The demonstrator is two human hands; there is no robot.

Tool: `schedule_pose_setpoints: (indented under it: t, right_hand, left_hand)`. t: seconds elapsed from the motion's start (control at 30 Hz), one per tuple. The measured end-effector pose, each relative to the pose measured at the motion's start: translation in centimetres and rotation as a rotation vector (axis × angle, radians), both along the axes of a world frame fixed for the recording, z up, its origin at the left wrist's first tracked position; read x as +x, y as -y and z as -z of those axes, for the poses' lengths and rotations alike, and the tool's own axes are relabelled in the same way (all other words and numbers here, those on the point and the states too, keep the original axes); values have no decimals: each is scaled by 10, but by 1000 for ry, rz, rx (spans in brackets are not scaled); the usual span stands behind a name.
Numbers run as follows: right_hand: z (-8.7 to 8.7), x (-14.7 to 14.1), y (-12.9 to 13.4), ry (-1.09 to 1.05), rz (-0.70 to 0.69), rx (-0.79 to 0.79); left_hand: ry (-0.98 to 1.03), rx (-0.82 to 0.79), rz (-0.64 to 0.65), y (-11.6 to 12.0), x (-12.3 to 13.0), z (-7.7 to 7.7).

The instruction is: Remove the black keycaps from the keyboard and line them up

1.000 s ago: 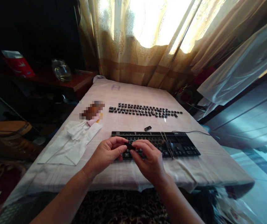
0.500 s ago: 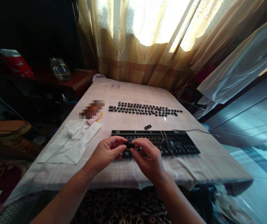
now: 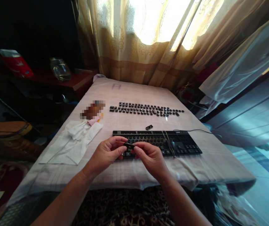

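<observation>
The black key (image 3: 129, 146) is held above the left part of the keyboard (image 3: 183, 145) and is taken as the centre of the dial, with twelve o'clock pointing away from the person. Its left end is pinched in the grip of the left hand (image 3: 107, 153), which is set at about eight o'clock; its right end is pinched between the thumb and fingers of the right hand (image 3: 151, 158), set at about four o'clock. The near left part of the keyboard is partly covered by the hands.

At three o'clock, a wire tool (image 3: 169, 145) is laid across the keyboard. A cable (image 3: 195, 130) is seen running off the keyboard's far edge toward three o'clock. Between one and two o'clock, a single key (image 3: 149, 127) is placed just beyond the keyboard. Farther out, at about one o'clock, loose keys (image 3: 139, 109) are set out in rows on the cloth-covered bench (image 3: 134, 92).

At nine o'clock, a paper towel (image 3: 65, 149) is spread out; between ten and eleven, an item is blurred beyond recognition. Farther off in that direction, a glass jar (image 3: 61, 69) is stood on a cabinet (image 3: 78, 81), with a red packet (image 3: 16, 64) beside it. The far side is closed by a curtain (image 3: 129, 67) at twelve o'clock.
</observation>
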State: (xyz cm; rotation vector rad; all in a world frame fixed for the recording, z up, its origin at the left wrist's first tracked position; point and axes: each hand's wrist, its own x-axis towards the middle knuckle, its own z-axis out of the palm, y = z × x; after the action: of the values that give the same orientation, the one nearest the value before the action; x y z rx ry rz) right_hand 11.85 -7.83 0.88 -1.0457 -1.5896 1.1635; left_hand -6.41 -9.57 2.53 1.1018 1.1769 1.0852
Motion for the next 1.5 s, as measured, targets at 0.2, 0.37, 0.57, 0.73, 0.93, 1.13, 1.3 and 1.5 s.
schedule_pose_setpoints:
  t: [0.2,0.37,0.57,0.73,0.93,1.13,1.3,1.5]
  right_hand:
    - [3,0,1,109,9,104]
    - [-4,-4,-9,144,-58,114]
    - [-13,-14,-36,95,-182,14]
    - [-5,-22,-43,107,-223,-60]
    - [6,-24,-44,69,-230,-224]
    - [7,-25,-45,61,-195,-297]
    - [6,-19,-46,65,-159,-293]
    - [7,-9,-44,43,-134,-324]
  left_hand:
    - [-64,0,9,0,1,-1]
    - [-76,20,4,-6,-4,-3]
    - [-127,59,1,-18,-19,-7]
    - [-155,68,2,-19,-28,4]
    - [-179,34,-18,-17,-39,16]
    - [-243,-1,-30,-16,-44,27]
    - [-428,51,-56,-14,-51,36]
    - [-979,261,76,-9,-48,24]
